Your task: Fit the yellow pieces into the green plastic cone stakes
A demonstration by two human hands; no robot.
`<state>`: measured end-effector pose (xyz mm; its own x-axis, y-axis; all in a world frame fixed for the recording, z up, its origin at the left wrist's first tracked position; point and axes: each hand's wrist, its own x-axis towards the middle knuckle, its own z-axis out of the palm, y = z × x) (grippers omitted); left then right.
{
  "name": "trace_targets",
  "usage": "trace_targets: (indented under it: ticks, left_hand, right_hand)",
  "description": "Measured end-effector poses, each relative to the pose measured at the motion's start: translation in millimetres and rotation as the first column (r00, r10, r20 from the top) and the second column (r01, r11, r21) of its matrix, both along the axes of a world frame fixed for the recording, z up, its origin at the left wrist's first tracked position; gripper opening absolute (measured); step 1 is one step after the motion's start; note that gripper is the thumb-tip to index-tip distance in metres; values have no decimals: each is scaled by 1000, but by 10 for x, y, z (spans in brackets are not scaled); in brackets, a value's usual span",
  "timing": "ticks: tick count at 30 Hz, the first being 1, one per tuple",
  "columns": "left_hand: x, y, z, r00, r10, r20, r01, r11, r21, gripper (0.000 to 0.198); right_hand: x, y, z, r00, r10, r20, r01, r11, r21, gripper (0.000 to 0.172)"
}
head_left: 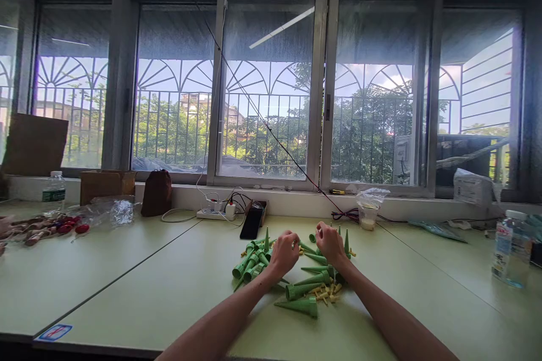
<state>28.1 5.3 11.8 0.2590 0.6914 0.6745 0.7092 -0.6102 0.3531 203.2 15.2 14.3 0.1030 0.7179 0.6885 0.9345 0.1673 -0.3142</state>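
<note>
Green plastic cones lie in a loose heap on the pale green table, several on their sides and a few standing upright. Small yellow pieces are scattered among them, most at the near right of the heap. My left hand is above the left part of the heap, its fingers bent together. My right hand is over the back right part, with thumb and fingers pinched. Whatever either hand holds is too small or hidden to make out. A short gap separates the two hands.
Behind the heap are a dark phone, a power strip and a plastic cup. A bottle stands at right. Red items, a brown pouch and a cardboard box are at left.
</note>
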Motion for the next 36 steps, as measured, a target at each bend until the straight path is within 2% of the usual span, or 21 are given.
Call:
trace_targets:
  ticks: [3, 7, 11, 15, 19, 23, 27, 32, 36]
  left_hand:
    - [1, -6, 0, 1000, 11, -6, -11, 1000, -1, 22]
    - [0, -8, 2, 1000, -7, -1, 7, 1000, 0, 23]
    - [2, -3, -2, 1000, -13, 9, 13, 1000, 0, 23]
    - [2, -5, -2, 1000, -14, 13, 14, 1000, 1, 22]
    - [1, -12, 3, 1000, 4, 1, -4, 1000, -12, 21]
    - [4, -17, 7, 1000, 9, -11, -10, 1000, -27, 23]
    - [10, -29, 17, 999, 19, -40, -20, 999, -36, 24]
    - [10, -17, 8, 997, 27, -71, -32, 997, -74, 23]
    - [-2, 26, -35, 996, -26, -83, 20, 997, -68, 21]
  right_hand:
    - [-31, -3, -8, 993, 105, 59, -100, 992, -82, 15]
    - [-72, -10, -51, 960, 232, 154, -188, 947, -259, 11]
    - [-97, -28, -95, 937, 257, 235, -158, 915, -371, 12]
    - [-106, -42, -104, 926, 254, 280, -131, 910, -394, 22]
    - [-106, -37, -106, 919, 273, 285, -144, 904, -404, 24]
    - [-114, -40, -113, 924, 306, 228, -217, 913, -346, 23]
    - [-136, -41, -107, 921, 370, 122, -348, 922, -167, 22]
    - [-168, -17, -90, 886, 462, 32, -463, 886, 40, 21]
    - [-179, -15, -81, 875, 485, 7, -481, 866, 136, 15]
